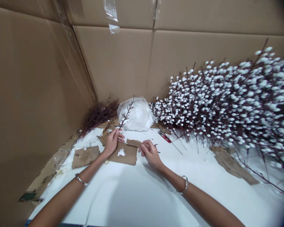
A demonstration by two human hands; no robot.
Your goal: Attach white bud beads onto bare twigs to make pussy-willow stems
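My left hand (113, 141) is closed around the lower end of a bare dark-red artificial twig (127, 114), which leans up and to the right in front of a clear plastic bag (137, 113) of white foam buds. My right hand (150, 153) has its fingertips pinched together just above the table; whatever is between them is too small to make out. A narrow cardboard strip (133, 142) reaches close to those fingers. Below both hands lies a flat cardboard piece (130, 154) with a white patch on it.
Bare dark-red twigs (100, 115) are heaped at the back left. A large pile of white-budded branches (217, 97) fills the right side. Red-handled pliers (165, 137) rest right of the bag. Another cardboard piece (85, 156) lies left. Tall cardboard walls (118, 66) enclose the back and left.
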